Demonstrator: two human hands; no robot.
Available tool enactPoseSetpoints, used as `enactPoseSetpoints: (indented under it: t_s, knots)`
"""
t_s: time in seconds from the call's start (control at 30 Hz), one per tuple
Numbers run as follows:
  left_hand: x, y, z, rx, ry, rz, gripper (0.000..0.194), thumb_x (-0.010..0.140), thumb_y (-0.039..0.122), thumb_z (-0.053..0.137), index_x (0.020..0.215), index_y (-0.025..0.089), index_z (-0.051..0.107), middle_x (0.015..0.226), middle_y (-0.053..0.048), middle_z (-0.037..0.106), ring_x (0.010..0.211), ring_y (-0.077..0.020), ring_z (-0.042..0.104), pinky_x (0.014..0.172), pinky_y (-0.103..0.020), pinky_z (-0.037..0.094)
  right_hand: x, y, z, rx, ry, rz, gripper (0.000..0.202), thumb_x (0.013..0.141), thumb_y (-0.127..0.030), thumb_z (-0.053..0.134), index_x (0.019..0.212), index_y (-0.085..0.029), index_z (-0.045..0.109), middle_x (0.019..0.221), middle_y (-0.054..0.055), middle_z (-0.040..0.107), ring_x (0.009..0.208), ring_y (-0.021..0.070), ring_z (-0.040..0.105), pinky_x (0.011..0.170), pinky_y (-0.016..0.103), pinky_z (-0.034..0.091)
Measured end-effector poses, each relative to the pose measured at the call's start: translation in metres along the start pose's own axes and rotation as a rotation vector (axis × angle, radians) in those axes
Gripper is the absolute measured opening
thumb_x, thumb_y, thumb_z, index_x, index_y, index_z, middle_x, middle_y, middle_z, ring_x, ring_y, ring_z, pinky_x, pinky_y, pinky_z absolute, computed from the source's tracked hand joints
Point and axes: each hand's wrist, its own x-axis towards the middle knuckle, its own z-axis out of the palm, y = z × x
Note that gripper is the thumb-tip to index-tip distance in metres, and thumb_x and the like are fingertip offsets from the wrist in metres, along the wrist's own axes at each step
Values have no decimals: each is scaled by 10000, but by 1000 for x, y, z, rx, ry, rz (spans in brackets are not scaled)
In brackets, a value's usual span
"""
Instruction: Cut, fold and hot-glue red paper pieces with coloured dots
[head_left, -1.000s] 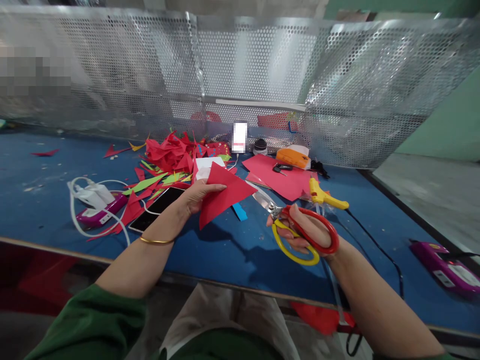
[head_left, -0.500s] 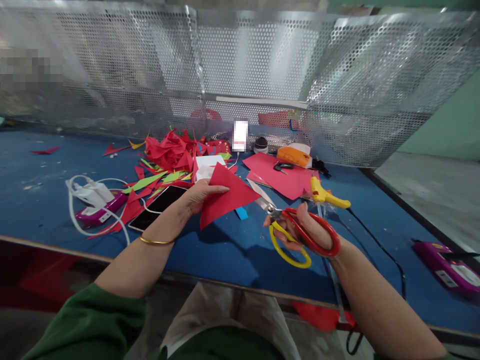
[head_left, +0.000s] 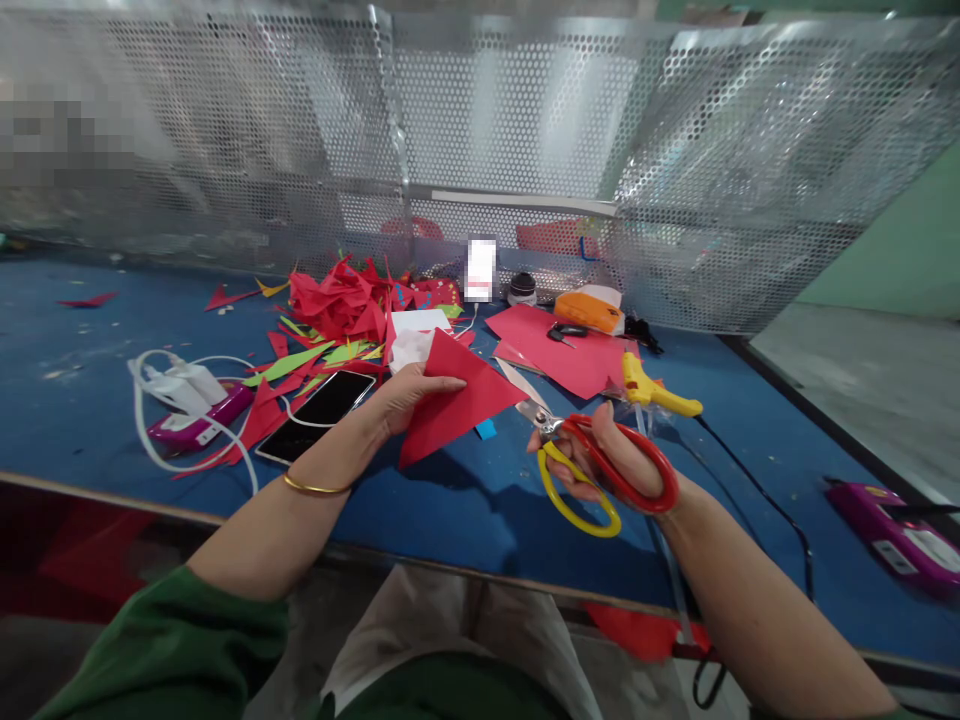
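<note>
Pinched under the thumb of my left hand (head_left: 409,398) is a folded piece of red paper (head_left: 463,392), roughly triangular, held up over the blue table. My right hand (head_left: 600,455) grips a pair of scissors (head_left: 553,428) with one red and one yellow handle loop. The handles are spread, and the blades point up and left at the paper's right corner. One blade shows beyond that corner; the paper hides part of the other, so I cannot tell whether they touch it. A small blue scrap (head_left: 486,429) lies under the paper.
Red and green paper scraps (head_left: 341,300) are heaped at the back left. A phone (head_left: 319,415) with a white cable lies beside my left forearm. Red sheets (head_left: 562,350) carry a key (head_left: 568,330). A yellow glue gun (head_left: 660,390) trails a black cord. A perforated metal screen (head_left: 517,120) stands behind.
My left hand has shifted slightly right with the red paper, bringing its corner closer over the scissor blades. The scissors have barely moved.
</note>
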Motion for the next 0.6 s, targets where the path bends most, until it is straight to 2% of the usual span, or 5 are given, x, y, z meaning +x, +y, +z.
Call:
enactPoseSetpoints:
  t_s: [0.13, 0.27, 0.47, 0.6]
  knots:
    - [0, 1, 0, 2, 5, 9, 325, 543, 222, 891, 824, 146, 748, 825, -92, 777, 729, -231, 708, 765, -361, 565, 0, 0, 0, -27, -4, -12, 844, 793, -894, 295, 1092, -156, 576, 703, -13, 495, 423, 72, 388, 420, 245, 243]
    - [-2, 1, 1, 1, 0, 21, 311, 556, 202, 885, 826, 146, 742, 813, -83, 774, 713, -221, 702, 748, -347, 560, 0, -4, 4, -27, 19, -13, 819, 824, -869, 289, 1078, -147, 581, 698, -13, 491, 423, 66, 375, 428, 246, 238]
    - [-2, 2, 2, -2, 13, 27, 268, 587, 167, 866, 815, 131, 729, 801, -97, 771, 702, -216, 699, 736, -332, 549, -2, -8, 11, 24, 64, 20, 799, 835, -846, 333, 1107, -139, 588, 656, -37, 462, 396, 50, 306, 386, 226, 171]
    - [-2, 2, 2, -1, 7, 30, 288, 587, 176, 870, 838, 138, 733, 798, -83, 772, 690, -209, 695, 731, -323, 548, -3, -8, 14, 23, 95, 19, 741, 849, -822, 363, 1055, -157, 615, 642, -47, 445, 390, 33, 282, 381, 220, 146]
